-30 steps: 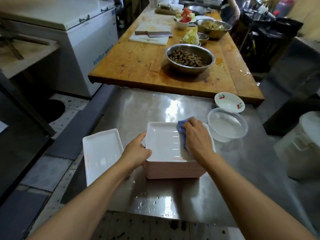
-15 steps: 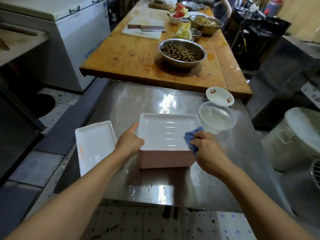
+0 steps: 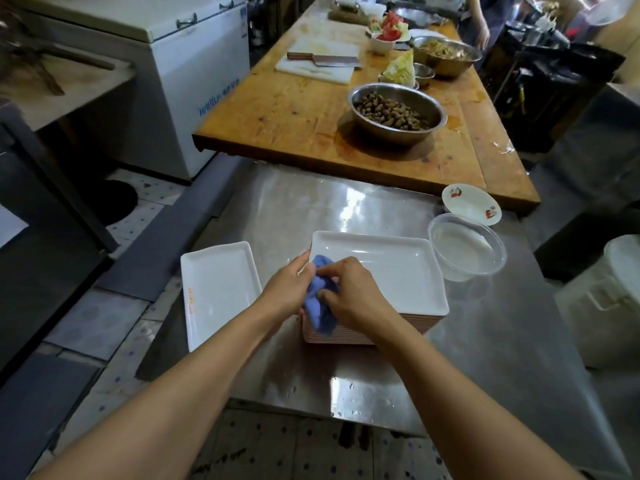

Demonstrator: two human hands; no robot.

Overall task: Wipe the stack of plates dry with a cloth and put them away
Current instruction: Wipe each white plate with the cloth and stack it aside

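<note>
- Right hand [image 3: 349,296] has swept from the plate's 3 o'clock edge to 9 o'clock, pinching the blue cloth [image 3: 320,303].
- Left hand [image 3: 289,289] now grips the cloth too (earlier steadying the rim).
- Stack of rectangular plates [image 3: 381,271] unmoved on steel table [image 3: 485,341].

A crumpled blue cloth [image 3: 320,303] sits bunched at the near-left corner of the stack of white rectangular plates [image 3: 388,271].

Head-worn view, forward-down, near steel table [image 3: 485,341]
</note>
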